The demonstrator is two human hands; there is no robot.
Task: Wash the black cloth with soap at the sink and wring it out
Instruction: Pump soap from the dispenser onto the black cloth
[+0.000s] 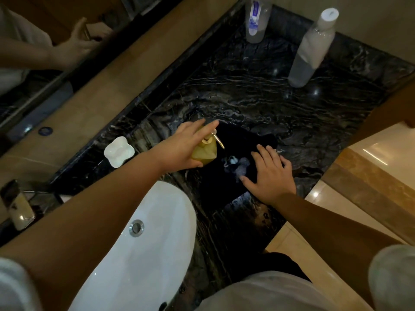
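While the left hand (179, 147) wraps around the yellow soap bottle (204, 152), one finger lies out straight over its pump, and the spout points across at the black cloth (226, 176). Over to the right hand (270, 173): fingers spread and flat, it presses the cloth down on the dark marble counter (258, 97), just right of the sink (143, 239). One pale patch of soap foam (235, 163) sits on the cloth, right by the fingertips. One cloth, one pump bottle, two hands at work. Further out, one white dish (119, 151) rests left of the bottle. Two clear bottles (311, 46) stand at the far end of the counter, well apart from the action. One drain (136, 227) shows in the white basin.
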